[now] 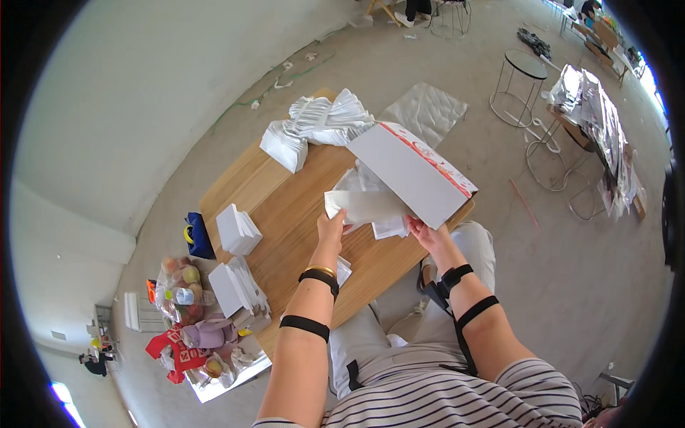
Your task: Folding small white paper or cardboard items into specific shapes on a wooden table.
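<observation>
Held level between my hands is a white paper sheet [367, 206], flat and long; whether it is a single sheet or a folded sleeve I cannot tell. My left hand [332, 225] pinches its left end. At its other end are the curled fingers of my right hand [426, 234], closed on the sheet's right edge. Just beyond stands a white box [410, 175] with a red patterned edge. Clear plastic wrap [362, 176] lies behind the sheet. Below it, a small white stack [389, 228] is partly covered, and another white piece [344, 271] shows beside my left forearm.
Long bundles of white folded paper [328, 120] lie on the wooden table's [285, 207] far end. White stacks [239, 230] [239, 287] line its left side. Past that edge are a blue pouch [200, 235], bagged fruit [187, 282] and a red bag [178, 353]. A stool [526, 65] stands far right.
</observation>
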`<move>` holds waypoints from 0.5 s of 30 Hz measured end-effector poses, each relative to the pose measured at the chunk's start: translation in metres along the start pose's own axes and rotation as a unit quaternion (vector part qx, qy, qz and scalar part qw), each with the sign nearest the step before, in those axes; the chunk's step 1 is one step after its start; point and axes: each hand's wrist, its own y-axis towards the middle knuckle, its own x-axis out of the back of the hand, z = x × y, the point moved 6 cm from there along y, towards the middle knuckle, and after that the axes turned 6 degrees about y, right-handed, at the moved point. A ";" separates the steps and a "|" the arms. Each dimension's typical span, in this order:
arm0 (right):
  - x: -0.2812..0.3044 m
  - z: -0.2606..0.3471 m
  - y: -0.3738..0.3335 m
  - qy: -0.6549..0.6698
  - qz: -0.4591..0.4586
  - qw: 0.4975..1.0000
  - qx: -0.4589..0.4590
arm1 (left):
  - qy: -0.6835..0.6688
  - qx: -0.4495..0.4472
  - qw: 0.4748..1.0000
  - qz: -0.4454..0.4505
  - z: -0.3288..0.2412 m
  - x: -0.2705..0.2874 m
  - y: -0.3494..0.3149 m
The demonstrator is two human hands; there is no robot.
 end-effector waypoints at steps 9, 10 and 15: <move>-0.014 0.009 -0.013 0.037 0.023 0.999 0.033 | 0.133 -0.021 0.990 -0.050 0.023 0.033 -0.008; -0.005 0.011 -0.015 0.003 -0.006 0.999 0.051 | 0.131 -0.020 0.990 -0.050 0.026 0.041 -0.019; 0.005 -0.010 -0.031 -0.098 -0.075 0.988 0.096 | 0.208 -0.161 0.958 -0.117 0.046 0.121 -0.083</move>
